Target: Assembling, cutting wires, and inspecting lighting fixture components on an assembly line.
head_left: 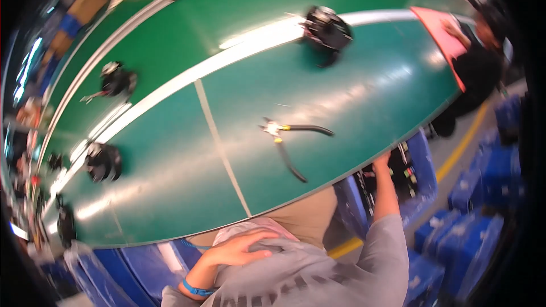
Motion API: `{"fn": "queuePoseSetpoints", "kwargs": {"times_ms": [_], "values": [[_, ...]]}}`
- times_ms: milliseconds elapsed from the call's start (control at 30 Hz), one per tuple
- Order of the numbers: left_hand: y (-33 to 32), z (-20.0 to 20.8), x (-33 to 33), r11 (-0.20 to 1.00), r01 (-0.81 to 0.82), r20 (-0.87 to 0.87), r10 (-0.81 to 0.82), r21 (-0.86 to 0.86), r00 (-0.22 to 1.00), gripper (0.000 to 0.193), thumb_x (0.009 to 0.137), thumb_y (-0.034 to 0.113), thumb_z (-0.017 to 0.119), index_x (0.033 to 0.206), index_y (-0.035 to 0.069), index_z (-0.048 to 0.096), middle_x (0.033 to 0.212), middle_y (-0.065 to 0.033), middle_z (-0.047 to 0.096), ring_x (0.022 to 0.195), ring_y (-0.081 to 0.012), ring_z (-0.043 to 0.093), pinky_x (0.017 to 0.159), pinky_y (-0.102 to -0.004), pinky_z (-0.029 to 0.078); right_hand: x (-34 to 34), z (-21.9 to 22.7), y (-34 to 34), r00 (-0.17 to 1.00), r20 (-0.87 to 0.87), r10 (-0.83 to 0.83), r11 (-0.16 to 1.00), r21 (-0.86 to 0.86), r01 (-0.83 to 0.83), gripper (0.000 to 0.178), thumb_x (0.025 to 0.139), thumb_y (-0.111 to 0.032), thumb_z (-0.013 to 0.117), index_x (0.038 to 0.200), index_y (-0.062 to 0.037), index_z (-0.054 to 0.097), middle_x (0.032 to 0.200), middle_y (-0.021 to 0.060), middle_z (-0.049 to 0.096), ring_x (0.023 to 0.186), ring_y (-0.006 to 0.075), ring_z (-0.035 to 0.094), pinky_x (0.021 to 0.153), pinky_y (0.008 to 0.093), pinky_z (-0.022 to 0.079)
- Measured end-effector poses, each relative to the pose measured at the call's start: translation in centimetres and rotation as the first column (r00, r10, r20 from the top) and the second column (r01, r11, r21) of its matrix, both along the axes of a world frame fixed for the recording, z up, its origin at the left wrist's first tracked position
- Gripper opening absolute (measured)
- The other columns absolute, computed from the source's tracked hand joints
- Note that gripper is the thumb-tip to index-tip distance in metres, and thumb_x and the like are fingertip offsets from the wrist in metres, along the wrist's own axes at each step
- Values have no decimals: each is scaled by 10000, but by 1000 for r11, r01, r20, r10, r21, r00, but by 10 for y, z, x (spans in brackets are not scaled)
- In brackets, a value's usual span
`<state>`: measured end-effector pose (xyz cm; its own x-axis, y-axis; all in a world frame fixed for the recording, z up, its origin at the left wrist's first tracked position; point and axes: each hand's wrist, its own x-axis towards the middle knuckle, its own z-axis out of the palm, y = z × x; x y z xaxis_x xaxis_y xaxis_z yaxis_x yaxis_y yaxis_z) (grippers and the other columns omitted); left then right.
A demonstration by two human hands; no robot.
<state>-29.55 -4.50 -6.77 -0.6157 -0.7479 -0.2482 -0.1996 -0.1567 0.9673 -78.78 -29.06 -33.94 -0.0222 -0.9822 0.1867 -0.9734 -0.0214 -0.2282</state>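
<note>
Left hand (238, 250): grip loosely spread on shirt (296, 270). Right hand (382, 160) at blue bin (422, 156); grip unclear.

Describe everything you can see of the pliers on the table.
The pliers lie on the green tabletop, right of the pale stripe, touching only that surface. Their silvery, metal-looking head points left, the jaws apparently parted. The black handles, yellow near the pivot, look plastic- or rubber-covered and are spread wide: one runs right, the other toward the near edge. Blur hides finer detail.
</note>
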Motion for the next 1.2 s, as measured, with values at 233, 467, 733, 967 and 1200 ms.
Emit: {"fn": "queuePoseSetpoints", "kwargs": {"times_ms": [233, 467, 733, 967, 1200], "values": [[16, 47, 55, 930, -364, -153, 353, -50, 923, 413, 884, 133, 653, 1268, 27, 547, 1284, -124, 572, 1171, -254, 546, 978, -359, 435, -87, -87, 76, 940, 334, 64, 994, -104, -31, 439, 848, -185, 602, 1236, 12, 540, 1185, 202, 612, 1091, 348, 571, 950, 400, 435], [29, 40, 179, 188, -981, -215, 961, 54, 173, 398, 970, 263, 532, 1273, 18, 454, 1096, -163, 627, 889, -215, 635, 760, -308, 510, -25, 1, -20, 801, 592, -94, 938, -218, 270, 330, 881, -57, 532, 1199, 33, 543, 1013, 125, 656, 753, 242, 601, 684, 359, 502], [31, 13, 307, -318, -930, -332, 871, 184, -363, 679, 888, 547, 590, 1361, 110, 376, 1219, -73, 472, 979, -210, 572, 796, -310, 444, 73, 204, 20, 342, 917, 206, 830, -349, 435, 381, 834, 76, 421, 1186, -30, 523, 992, 56, 615, 574, 61, 429, 454, 188, 302], [8, -2, 329, -187, -982, -334, 924, 36, -188, 284, 946, 350, 577, 1112, 121, 548, 1015, -3, 637, 836, -126, 624, 700, -258, 460, 223, 326, -71, 229, 864, 448, 893, -420, -165, 392, 872, 36, 418, 1254, 8, 502, 1157, 132, 627, 733, 130, 590, 587, 229, 451], [26, -4, 314, -82, -995, -371, 927, -54, -56, 344, 946, 260, 545, 1225, 59, 541, 1092, -33, 636, 910, -142, 642, 674, -265, 536, 274, 335, -168, 407, 868, 284, 932, -151, -330, 295, 877, -28, 494, 1152, -39, 600, 923, 66, 655, 579, 92, 607, 467, 207, 428]]}}
